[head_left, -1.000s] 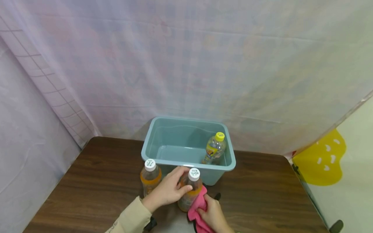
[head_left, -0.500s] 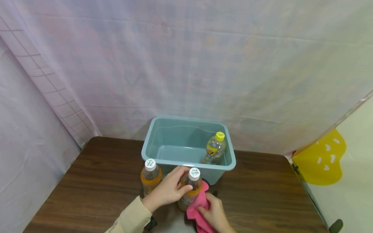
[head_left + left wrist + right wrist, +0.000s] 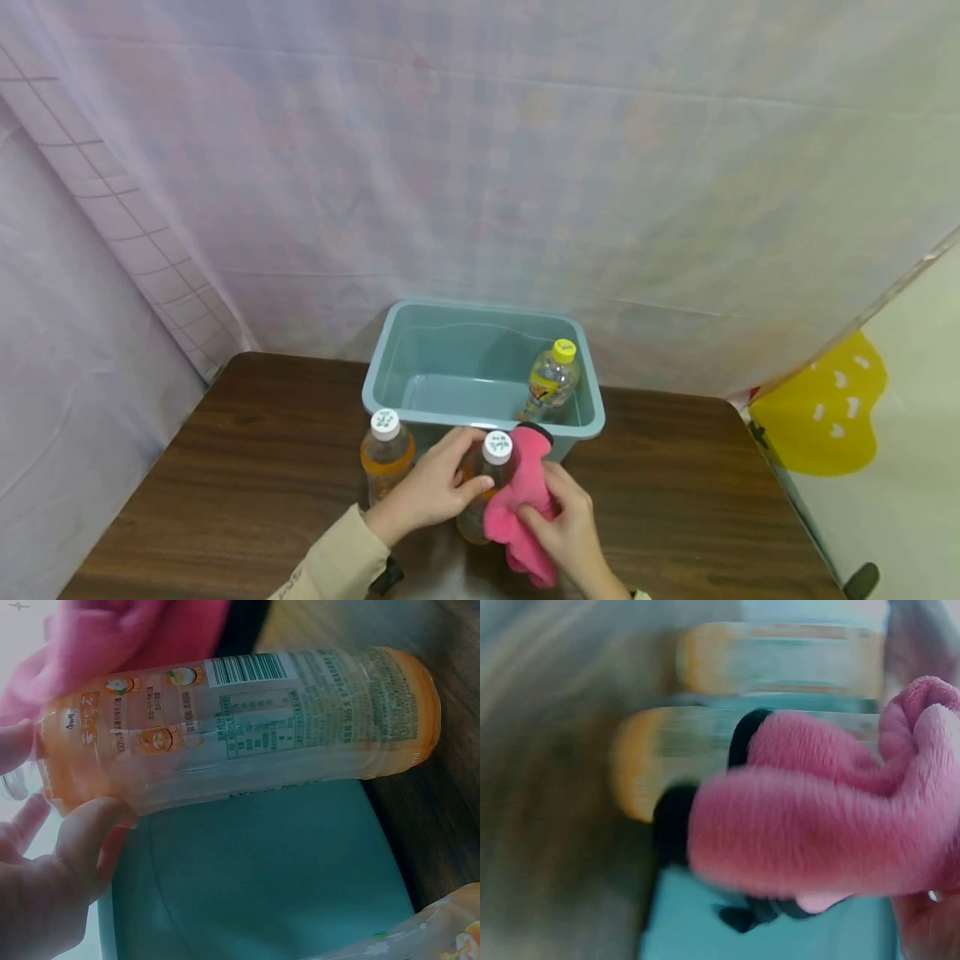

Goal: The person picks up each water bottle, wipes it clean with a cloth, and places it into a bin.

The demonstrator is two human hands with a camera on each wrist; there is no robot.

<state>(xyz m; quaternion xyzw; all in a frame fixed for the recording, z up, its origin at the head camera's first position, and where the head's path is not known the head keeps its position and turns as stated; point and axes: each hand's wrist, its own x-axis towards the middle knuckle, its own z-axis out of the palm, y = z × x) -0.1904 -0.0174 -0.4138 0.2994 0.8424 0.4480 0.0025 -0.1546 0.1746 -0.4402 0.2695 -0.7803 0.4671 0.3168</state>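
A tub [image 3: 390, 379] stands on the desk [image 3: 240, 467] at its far middle, and one bottle [image 3: 551, 382] stands inside it in the right corner. In front of the tub two bottles stand on the desk: one [image 3: 386, 450] on the left, the other [image 3: 483, 487] just right of it, between the two hands. A cloth [image 3: 517, 500] lies against the right side of this second bottle.

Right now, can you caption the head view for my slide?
Left hand grips an orange bottle while right hand rubs it with a pink cloth, by a blue tub.

The left hand [image 3: 52, 877] grips an orange-labelled bottle [image 3: 247, 727] (barcode showing). A pink cloth [image 3: 112, 637] touches it; a teal bin [image 3: 255, 877] sits behind.
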